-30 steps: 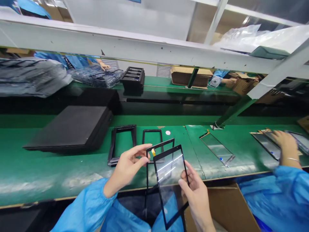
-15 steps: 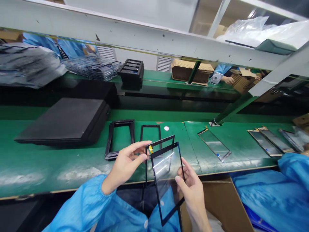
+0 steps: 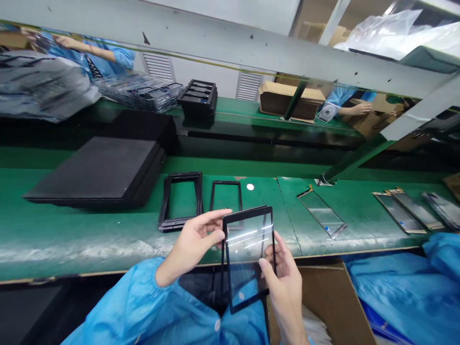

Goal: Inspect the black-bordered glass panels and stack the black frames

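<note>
We hold the glass panel (image 3: pixel 249 261) tilted, in front of the green bench (image 3: pixel 136 245). R hand (image 3: pixel 285 275): thumb on panel face, fingers behind, gripping the RH edge. L hand (image 3: pixel 194 242): thumb & fingers narrow, pinching at the upper LH corner, w/ thin blk frame (image 3: pixel 223 268) directly behind panel; panel-to-frame contact: we can't tell. On bench, beyond our hands: single frame (image 3: pixel 212 195); frame stack (image 3: pixel 166 203) just beside it, to L. Blk slabs (image 3: pixel 93 167) further L. To R, well apart: second panel (image 3: pixel 321 211), lying angled. Near R hand, below bench edge: open carton (image 3: pixel 334 297).
</note>
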Tool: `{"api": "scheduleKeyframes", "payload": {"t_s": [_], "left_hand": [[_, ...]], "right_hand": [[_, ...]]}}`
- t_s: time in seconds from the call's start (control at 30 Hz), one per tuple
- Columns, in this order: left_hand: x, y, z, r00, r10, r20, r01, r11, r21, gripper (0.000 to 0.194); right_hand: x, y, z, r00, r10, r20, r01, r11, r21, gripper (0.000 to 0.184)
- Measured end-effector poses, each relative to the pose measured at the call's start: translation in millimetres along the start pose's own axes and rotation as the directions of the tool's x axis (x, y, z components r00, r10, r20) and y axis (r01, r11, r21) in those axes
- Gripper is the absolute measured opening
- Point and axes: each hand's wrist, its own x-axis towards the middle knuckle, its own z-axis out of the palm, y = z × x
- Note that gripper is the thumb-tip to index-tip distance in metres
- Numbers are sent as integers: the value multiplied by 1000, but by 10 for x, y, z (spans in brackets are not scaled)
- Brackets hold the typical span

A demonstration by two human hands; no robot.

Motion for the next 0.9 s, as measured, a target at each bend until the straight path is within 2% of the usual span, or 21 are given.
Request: {"api": "scheduleKeyframes", "payload": {"t_s": [0.2,0.43,0.7,0.8,0.9], "left_hand": [[-12,-16,13,998,-60,-1,60,996,-67,53],[-2,-53,7,998,-65,-13,63,994,-87,51],[24,-111,-7,998,-63,-19,61,995,-80,54],[21,-93,9,997,-76,-32,74,996,-47,59],[-1,-43,17,995,-85,-57,86,996,8,59]], "right_hand": [[-29,33,15,999,36,9,-36,999,-34,71],[-30,-4,64,996,88,5,-87,996,-29,76],[-33,46,83,998,59,-7,-59,992,-107,75],[-50,89,63,1000,-10,7,11,980,-197,69],[-11,72,23,981,-191,18,184,909,-375,54]]}}
